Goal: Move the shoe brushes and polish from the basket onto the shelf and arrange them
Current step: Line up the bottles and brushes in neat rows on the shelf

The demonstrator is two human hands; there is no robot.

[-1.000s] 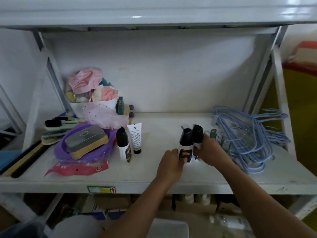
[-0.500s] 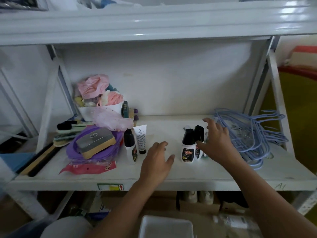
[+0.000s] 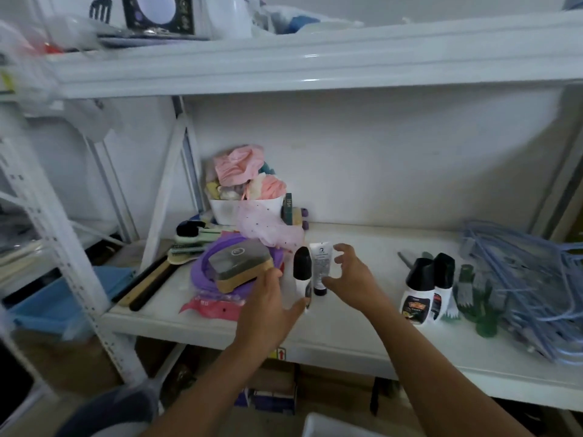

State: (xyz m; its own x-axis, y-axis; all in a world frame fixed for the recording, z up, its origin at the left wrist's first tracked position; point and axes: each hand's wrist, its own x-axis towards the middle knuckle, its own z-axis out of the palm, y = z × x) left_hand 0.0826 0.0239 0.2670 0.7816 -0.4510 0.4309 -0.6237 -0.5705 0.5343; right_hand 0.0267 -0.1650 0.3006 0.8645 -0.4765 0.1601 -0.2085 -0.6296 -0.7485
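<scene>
Two black-capped white polish bottles (image 3: pixel 418 290) stand right of center on the shelf (image 3: pixel 331 329), with bare board between them and the white tube (image 3: pixel 321 266). Beside the tube, a third bottle (image 3: pixel 302 272) is blurry, its base partly behind the left hand (image 3: pixel 268 307). The right hand (image 3: pixel 350 275) is just off the tube. Both hands are spread, gripping nothing, and the hangers (image 3: pixel 520 279) run off the right edge.

Purple basin (image 3: pixel 202 272), pink cloth (image 3: pixel 236 165), blue hangers (image 3: pixel 520 279), white shelf (image 3: pixel 362 329).

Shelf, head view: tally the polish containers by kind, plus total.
Black-capped bottles: 3, centre bottle, right pair
White tube: 1
Total: 4
</scene>
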